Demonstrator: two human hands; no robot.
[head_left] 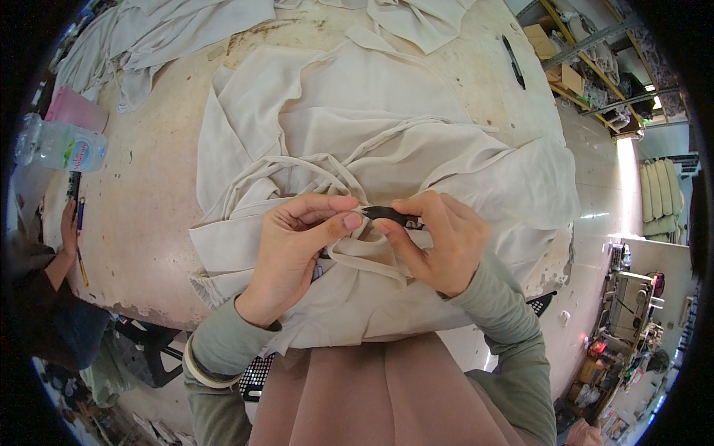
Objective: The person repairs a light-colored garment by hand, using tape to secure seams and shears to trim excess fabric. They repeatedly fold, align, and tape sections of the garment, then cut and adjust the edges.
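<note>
Placed at far left on the surface [152,215]: a clear bottle [80,152] just beside a pink container [80,111]. Toward the middle, pinching pale cloth [494,197], bunched and spread over the surface, with the left hand [294,241]. Next, grasping a small black tool [390,216] in the right hand [442,241], pointed toward the left hand. Farther right, lying beyond the cloth near the surface's right edge: a black pen [513,63].
</note>
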